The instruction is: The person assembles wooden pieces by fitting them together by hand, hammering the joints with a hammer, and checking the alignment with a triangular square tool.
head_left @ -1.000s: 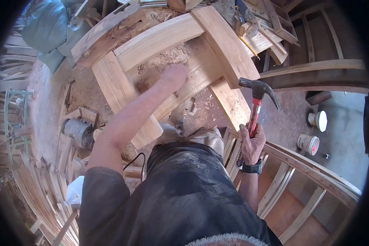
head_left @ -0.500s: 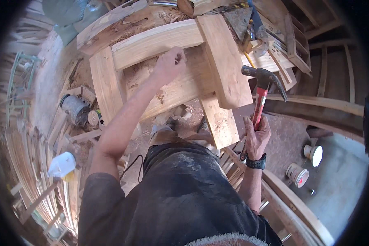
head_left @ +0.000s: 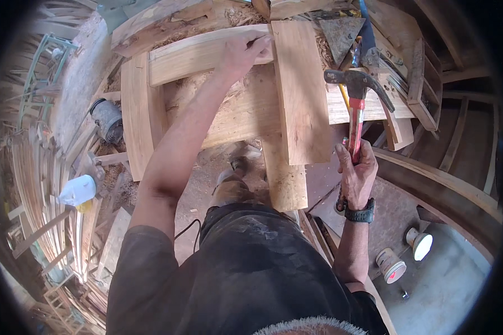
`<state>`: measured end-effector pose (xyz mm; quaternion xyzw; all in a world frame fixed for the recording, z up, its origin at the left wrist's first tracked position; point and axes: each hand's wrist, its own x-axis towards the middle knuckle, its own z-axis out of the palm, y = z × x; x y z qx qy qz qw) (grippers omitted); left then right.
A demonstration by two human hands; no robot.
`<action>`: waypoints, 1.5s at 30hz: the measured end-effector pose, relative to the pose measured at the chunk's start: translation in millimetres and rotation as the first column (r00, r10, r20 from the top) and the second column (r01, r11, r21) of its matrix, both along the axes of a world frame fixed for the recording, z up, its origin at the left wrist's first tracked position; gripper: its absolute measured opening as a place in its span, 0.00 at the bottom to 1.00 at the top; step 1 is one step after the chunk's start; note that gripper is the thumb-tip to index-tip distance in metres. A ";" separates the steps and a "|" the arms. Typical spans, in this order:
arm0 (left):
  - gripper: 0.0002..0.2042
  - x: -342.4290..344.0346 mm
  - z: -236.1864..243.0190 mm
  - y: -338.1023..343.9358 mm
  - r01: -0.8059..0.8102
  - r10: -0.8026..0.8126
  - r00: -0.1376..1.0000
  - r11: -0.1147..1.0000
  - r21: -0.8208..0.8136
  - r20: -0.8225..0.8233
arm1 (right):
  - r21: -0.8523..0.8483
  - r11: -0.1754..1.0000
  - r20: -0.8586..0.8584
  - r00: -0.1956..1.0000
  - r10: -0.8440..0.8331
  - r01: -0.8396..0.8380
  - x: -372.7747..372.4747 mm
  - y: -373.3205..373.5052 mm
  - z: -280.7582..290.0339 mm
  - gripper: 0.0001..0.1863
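My right hand (head_left: 359, 177) grips a claw hammer (head_left: 356, 114) low on its red handle. Its dark head points up, to the right of the wooden frame. My left hand (head_left: 246, 53) is over the curved wooden rail (head_left: 198, 53) at the far side, close to where it meets a broad wooden post (head_left: 303, 95). The fingers there are curled in; whatever they may pinch is too small to make out. A second post (head_left: 137, 109) stands at the rail's left end. Beneath the frame lies a wide board (head_left: 240, 120) with shavings on it.
A plank (head_left: 285, 178) juts toward me under the right post. A metal can (head_left: 107, 120) and a white jug (head_left: 78, 190) are at left among wood strips. Two buckets (head_left: 391, 265) stand on the floor at right. A handsaw (head_left: 369, 33) and wooden tray (head_left: 422, 84) lie far right.
My left hand has moved farther away and slightly right, from above the board to the rail. The hammer remains in my right hand, a little farther away. The whole view has shifted slightly.
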<state>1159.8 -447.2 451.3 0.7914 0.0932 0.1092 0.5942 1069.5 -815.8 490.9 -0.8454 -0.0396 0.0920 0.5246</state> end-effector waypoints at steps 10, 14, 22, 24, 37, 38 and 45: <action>0.11 27.4 -23.9 2.2 -0.167 0.148 0.956 0.984 0.055 0.253 | 0.011 0.999 -0.012 0.999 0.047 -0.046 7.8 12.7 12.2 0.11; 0.10 25.7 -20.4 -0.3 -0.170 0.216 0.957 0.958 -0.229 0.194 | 0.006 1.000 -0.068 0.998 -0.009 0.009 12.6 7.9 6.2 0.12; 0.11 23.9 -22.9 -4.3 -0.158 0.154 0.971 0.987 0.005 0.184 | 0.055 0.998 -0.090 0.996 -0.003 0.008 22.0 19.1 7.0 0.13; 0.12 22.8 -26.1 -8.1 -0.157 0.151 0.971 0.987 0.019 0.187 | 0.075 0.997 -0.064 0.998 0.016 -0.011 27.0 22.9 6.5 0.13; 0.10 16.9 -13.4 -27.2 -0.100 0.064 0.991 0.937 0.335 0.118 | -0.058 0.994 -0.059 0.995 0.086 -0.089 64.1 52.0 24.2 0.29; 0.10 16.7 -14.2 -26.8 -0.099 0.062 0.991 0.937 0.335 0.118 | -0.087 0.990 -0.063 0.992 0.108 -0.113 66.8 54.0 25.9 0.30; 0.09 15.4 -14.8 -27.5 -0.112 0.056 0.986 0.919 0.378 0.156 | -0.107 0.967 0.263 0.931 0.253 -0.232 85.2 63.9 20.8 0.32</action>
